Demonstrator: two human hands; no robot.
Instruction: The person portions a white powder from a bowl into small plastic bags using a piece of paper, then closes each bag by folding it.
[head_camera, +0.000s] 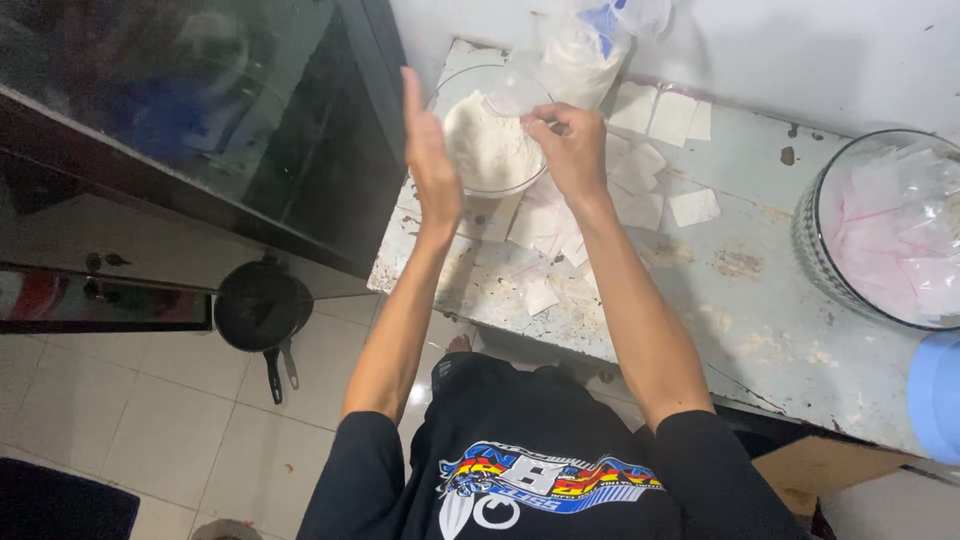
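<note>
Head view looks down on a clear round glass bowl heaped with white powder (487, 140) standing at the far left corner of the worn, pale painted bench (740, 300). Right hand (570, 148) is at the bowl's right rim, fingers pinched together over the powder; whether they grip anything cannot be told. Left hand (428, 160) stands flat and open, edge-on, against the bowl's left side. So the bowl lies between both hands, the right being the nearer to the powder
</note>
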